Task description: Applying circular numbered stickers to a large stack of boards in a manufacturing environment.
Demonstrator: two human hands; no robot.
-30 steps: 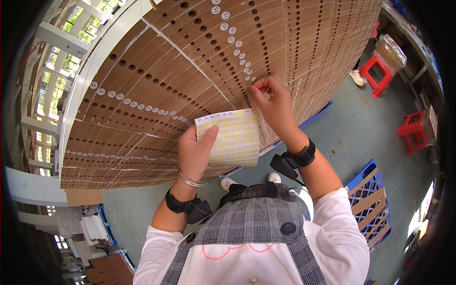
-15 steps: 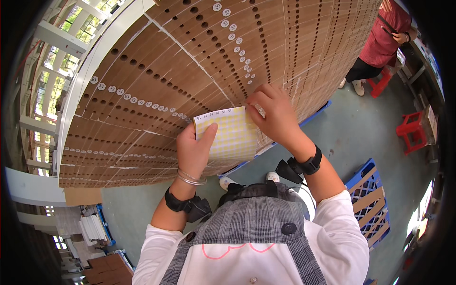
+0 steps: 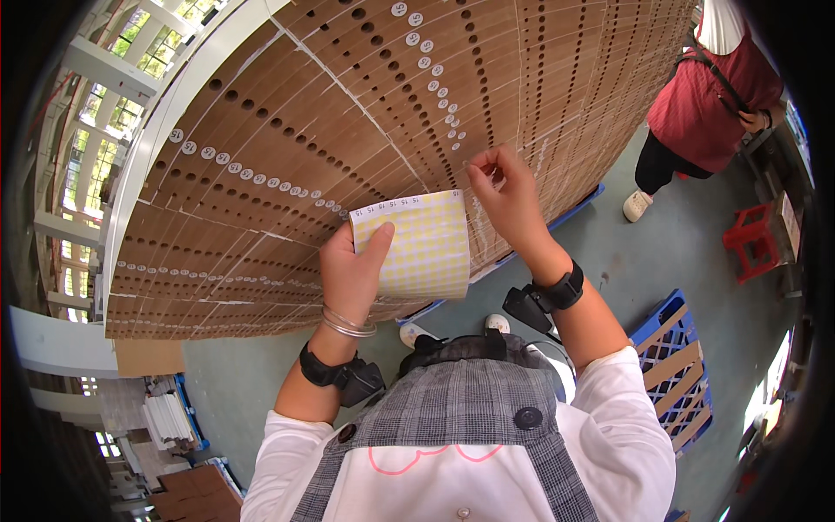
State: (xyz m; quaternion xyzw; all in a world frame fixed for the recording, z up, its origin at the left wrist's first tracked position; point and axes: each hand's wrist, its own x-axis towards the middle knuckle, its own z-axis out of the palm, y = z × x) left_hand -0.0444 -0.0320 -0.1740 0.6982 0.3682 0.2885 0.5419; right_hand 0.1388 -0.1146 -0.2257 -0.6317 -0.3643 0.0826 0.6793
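My left hand (image 3: 352,274) grips a sheet of round stickers (image 3: 424,248), its thumb lying over the front. The sheet has a yellow dotted pattern and a white top strip with printed marks. Just to the right of the sheet's upper corner, my right hand (image 3: 511,198) is raised with thumb and forefinger pinched together; whatever sits at those fingertips is too small to tell. Behind both hands rises a large stack of brown cardboard sheets (image 3: 348,122) with rows of dark round holes. White round stickers (image 3: 258,179) run along some of its rows.
Beyond the stack at the right stands a person in a red top (image 3: 709,113). A red plastic stool (image 3: 752,244) is on the floor below them. Nearer, a blue pallet (image 3: 674,370) with cardboard strips lies to my right. More stacked board (image 3: 196,491) is at the lower left.
My right hand has come away from the sheet's top edge, moving slightly right and up. My left hand keeps the sheet nearly still. The person at the right has stepped closer.
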